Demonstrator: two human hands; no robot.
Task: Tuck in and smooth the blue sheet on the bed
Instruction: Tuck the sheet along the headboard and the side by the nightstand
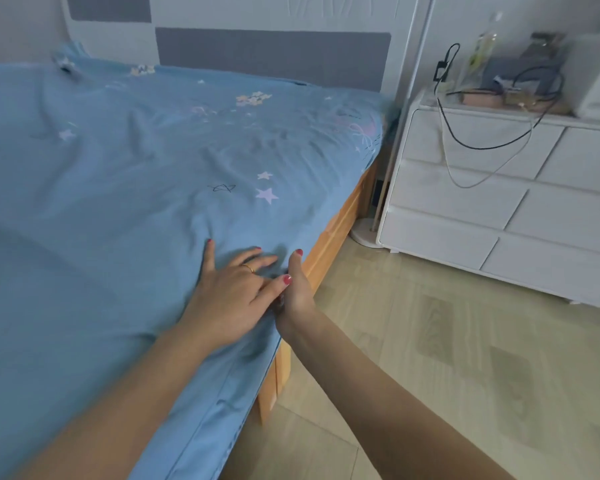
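Observation:
The blue sheet (pixel 125 161), printed with small stars, covers the whole mattress and is creased across the middle. My left hand (pixel 232 292) lies flat on it with fingers spread, near the bed's right edge. My right hand (pixel 297 289) is at that edge, palm against the mattress side, thumb up; its fingers are hidden down between the sheet and the wooden bed frame (pixel 329 240). Whether they grip fabric cannot be seen. Nearer to me, the sheet's hem hangs loose over the frame.
A white chest of drawers (pixel 499 202) stands right of the bed, with cables, bottles and boxes on top. A white lamp pole and its round base (pixel 362 233) stand between bed and drawers. Grey and white headboard panels are behind. Pale wood-pattern floor (pixel 430 358) lies on the right.

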